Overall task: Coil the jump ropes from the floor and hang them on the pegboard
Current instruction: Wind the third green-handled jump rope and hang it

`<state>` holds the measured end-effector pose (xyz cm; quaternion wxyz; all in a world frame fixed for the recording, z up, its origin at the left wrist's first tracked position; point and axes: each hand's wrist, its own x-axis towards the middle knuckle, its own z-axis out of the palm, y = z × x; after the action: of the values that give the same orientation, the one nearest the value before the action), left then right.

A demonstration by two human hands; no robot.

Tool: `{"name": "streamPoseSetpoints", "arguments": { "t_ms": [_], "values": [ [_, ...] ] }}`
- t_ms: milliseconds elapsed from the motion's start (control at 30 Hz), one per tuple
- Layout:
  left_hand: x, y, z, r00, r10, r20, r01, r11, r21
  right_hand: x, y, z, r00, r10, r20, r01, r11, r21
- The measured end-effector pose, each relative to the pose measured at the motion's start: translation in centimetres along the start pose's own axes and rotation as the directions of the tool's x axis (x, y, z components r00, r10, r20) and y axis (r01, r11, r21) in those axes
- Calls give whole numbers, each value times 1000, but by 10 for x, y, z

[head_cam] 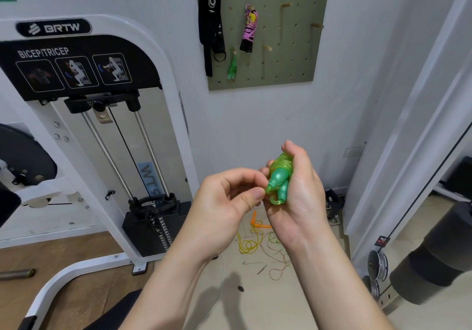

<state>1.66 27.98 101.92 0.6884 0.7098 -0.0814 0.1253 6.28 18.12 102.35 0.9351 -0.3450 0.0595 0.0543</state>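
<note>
Gripping the green jump rope (279,176) between curled fingers and palm, the right hand (298,191) holds the bundle in front of the white wall, well below the pegboard (286,74) and above the floor. The translucent cord is wound round the two green handles, whose tapered ends point downward, and a small loop of cord shows beneath them. The left hand (224,202) is just beside it, its fingers curled and its thumb and fingertips closing on the lower end of one handle (whether they pinch the cord itself or the handle tip cannot be told). On the pegboard hang a pink-wrapped rope bundle (249,27), a smaller green bundle (232,65) lower and to the left, and black straps (209,28) at the left edge; wooden pegs (316,25) stick out further right. Down on the floor, between the forearms, lie loose ropes: a yellow cord (246,245) in loops, an orange handle (255,221) touching it, and a thin tan cord (279,268) trailing nearer. At the left stands a white weight machine (163,79) marked BRTW, its black weight stack (155,227) at its foot.
</note>
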Motion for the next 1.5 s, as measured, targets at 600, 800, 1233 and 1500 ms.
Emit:
{"name": "streamPoseSetpoints", "arguments": {
  "t_ms": [600, 800, 1233, 1500],
  "values": [
    [-34, -14, -47, 993, 102, -55, -114, 945, -306, -20, 54, 32, 911, -398, -111, 372, 907, -198],
    [-27, -16, -39, 912, 392, -119, -318, 861, 397, -6, 60, 36, 875, -467, -129, 430, 871, -238],
    [31, -42, -15, 1000, 10, 30, -21, 912, 409, 81, 24, 11, 701, -710, -71, 609, 647, -459],
    [90, -55, 30, 955, 295, 36, -269, 810, 521, 138, -6, -17, 526, -841, 128, 695, 338, -635]
  ]
}}
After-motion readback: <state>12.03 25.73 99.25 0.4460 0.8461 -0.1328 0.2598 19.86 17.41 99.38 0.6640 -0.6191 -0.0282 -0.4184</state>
